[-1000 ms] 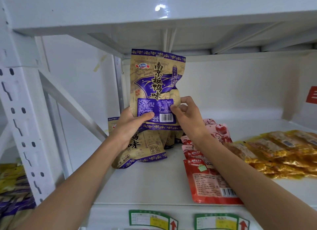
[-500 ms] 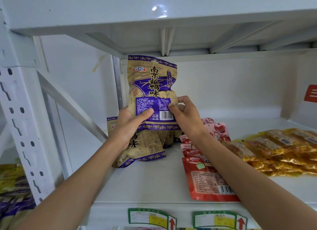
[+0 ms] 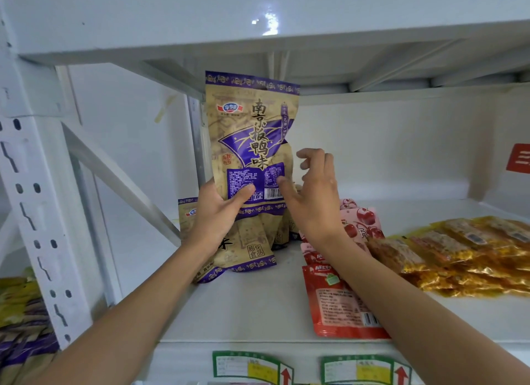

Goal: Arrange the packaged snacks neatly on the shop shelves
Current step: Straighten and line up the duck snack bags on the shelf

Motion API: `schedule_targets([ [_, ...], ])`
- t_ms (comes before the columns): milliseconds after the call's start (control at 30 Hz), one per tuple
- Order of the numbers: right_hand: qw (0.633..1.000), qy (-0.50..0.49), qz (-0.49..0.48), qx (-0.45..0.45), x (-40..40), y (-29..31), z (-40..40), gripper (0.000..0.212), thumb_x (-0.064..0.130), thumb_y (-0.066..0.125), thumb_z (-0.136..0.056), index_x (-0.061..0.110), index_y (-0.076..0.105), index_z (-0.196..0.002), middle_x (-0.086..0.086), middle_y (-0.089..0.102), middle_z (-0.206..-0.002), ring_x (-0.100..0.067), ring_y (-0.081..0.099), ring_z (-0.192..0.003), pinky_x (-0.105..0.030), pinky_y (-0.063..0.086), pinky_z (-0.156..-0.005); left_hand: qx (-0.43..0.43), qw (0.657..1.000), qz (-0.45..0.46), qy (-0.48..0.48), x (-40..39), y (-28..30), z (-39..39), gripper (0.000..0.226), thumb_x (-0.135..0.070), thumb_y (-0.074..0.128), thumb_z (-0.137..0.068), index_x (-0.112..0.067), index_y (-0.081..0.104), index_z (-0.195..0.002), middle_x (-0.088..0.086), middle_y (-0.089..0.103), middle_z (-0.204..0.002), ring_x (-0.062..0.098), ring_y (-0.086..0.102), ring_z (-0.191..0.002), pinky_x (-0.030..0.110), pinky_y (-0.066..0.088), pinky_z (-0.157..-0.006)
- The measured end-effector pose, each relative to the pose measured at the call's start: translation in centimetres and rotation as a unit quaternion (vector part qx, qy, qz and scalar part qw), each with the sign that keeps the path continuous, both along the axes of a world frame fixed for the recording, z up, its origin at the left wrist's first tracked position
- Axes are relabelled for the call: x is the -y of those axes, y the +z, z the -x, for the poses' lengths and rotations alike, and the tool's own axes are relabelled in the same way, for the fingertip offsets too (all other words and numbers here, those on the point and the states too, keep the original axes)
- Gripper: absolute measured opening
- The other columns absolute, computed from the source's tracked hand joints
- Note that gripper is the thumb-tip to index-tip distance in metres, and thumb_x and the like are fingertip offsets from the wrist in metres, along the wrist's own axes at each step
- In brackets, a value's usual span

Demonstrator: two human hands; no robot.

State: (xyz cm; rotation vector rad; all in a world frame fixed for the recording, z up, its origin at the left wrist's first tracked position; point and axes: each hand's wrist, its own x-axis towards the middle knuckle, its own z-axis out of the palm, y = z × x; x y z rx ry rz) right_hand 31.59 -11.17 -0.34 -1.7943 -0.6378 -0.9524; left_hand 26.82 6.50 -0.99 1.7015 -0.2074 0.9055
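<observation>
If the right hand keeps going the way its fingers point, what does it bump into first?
Probably the purple-and-tan snack bag that the left hand holds upright: the right hand reaches up and leftward beside its lower right edge. Depth is hard to judge, so it could slip behind.

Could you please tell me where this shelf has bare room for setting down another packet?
Bare shelf shows at the front, between the tan-and-purple packets and the red packets. More lies along the back wall, behind the golden packets. The left rear is crowded, where the left hand holds a packet upright.
</observation>
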Motion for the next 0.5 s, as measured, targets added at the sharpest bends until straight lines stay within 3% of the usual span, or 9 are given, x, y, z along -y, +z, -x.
schedule_targets([
  [100,0.994,0.084,0.031,-0.056,-0.6,0.1,0.6,0.054,0.063,0.058,-0.098,0.031,0.043,-0.139,0.006,0.058,-0.118,-0.012,0.065,-0.106,-0.048,0.063,-0.079,0.031,0.998,-0.056,0.018,0.5,-0.2,0.1,0.017,-0.033,0.073,-0.096,-0.023,0.074,-0.109,-0.017,0.078,-0.090,0.002,0.074,-0.082,0.020,0.056,-0.068],
  [167,0.986,0.128,0.059,-0.092,-0.7,0.0,0.9,0.069,0.079,0.051,-0.090,0.034,0.042,-0.142,0.007,0.055,-0.127,-0.012,0.063,-0.113,-0.047,0.059,-0.092,0.040,0.991,-0.129,0.003,1.0,-0.4,0.3,0.010,-0.036,0.067,-0.099,-0.029,0.072,-0.095,-0.022,0.069,-0.075,-0.003,0.063,-0.069,0.021,0.047,-0.063],
  [200,0.979,0.159,0.052,-0.113,-0.6,0.1,1.0,0.072,0.080,0.053,-0.088,0.034,0.042,-0.143,0.008,0.055,-0.130,-0.011,0.062,-0.116,-0.044,0.058,-0.096,0.045,0.984,-0.169,-0.021,1.3,-0.6,0.4,0.011,-0.035,0.063,-0.103,-0.031,0.073,-0.101,-0.023,0.069,-0.083,-0.004,0.063,-0.078,0.020,0.048,-0.068],
  [267,0.973,0.193,0.011,-0.124,-0.1,0.5,1.0,0.056,0.061,0.063,-0.095,0.027,0.048,-0.138,0.006,0.065,-0.125,-0.007,0.066,-0.110,-0.036,0.059,-0.093,0.056,0.966,-0.241,-0.069,1.7,-1.1,0.1,0.028,-0.032,0.056,-0.107,-0.024,0.072,-0.128,-0.017,0.067,-0.124,0.006,0.063,-0.117,0.024,0.053,-0.091],
  [300,0.972,0.199,-0.025,-0.125,0.2,0.8,0.9,0.041,0.045,0.065,-0.100,0.022,0.053,-0.132,0.003,0.070,-0.117,-0.009,0.070,-0.103,-0.035,0.060,-0.089,0.051,0.961,-0.257,-0.087,1.8,-1.1,0.0,0.036,-0.034,0.052,-0.107,-0.020,0.070,-0.135,-0.012,0.060,-0.136,0.012,0.058,-0.128,0.026,0.052,-0.098],
  [367,0.956,0.229,-0.106,-0.149,0.7,1.3,0.8,0.021,0.019,0.059,-0.104,0.014,0.060,-0.124,-0.007,0.074,-0.108,-0.022,0.072,-0.100,-0.043,0.062,-0.087,0.056,0.958,-0.269,-0.081,1.6,-1.0,-0.3,0.040,-0.039,0.049,-0.108,-0.019,0.068,-0.137,-0.008,0.052,-0.139,0.014,0.055,-0.131,0.027,0.050,-0.101],
  [433,0.927,0.282,-0.160,-0.190,1.1,1.5,0.8,0.020,0.013,0.055,-0.104,0.011,0.061,-0.124,-0.011,0.076,-0.111,-0.029,0.074,-0.103,-0.047,0.063,-0.090,0.086,0.961,-0.262,-0.019,1.2,-0.6,-0.4,0.036,-0.035,0.055,-0.107,-0.021,0.067,-0.138,-0.003,0.051,-0.132,0.011,0.056,-0.122,0.024,0.052,-0.097],
  [500,0.900,0.318,-0.188,-0.232,1.3,1.7,1.0,0.022,0.014,0.057,-0.104,0.012,0.061,-0.125,-0.008,0.078,-0.112,-0.028,0.077,-0.102,-0.046,0.063,-0.090,0.069,0.980,-0.187,0.017,0.6,-0.5,-0.5,0.041,-0.038,0.063,-0.102,-0.024,0.059,-0.140,-0.005,0.052,-0.132,0.005,0.058,-0.116,0.020,0.054,-0.091],
])
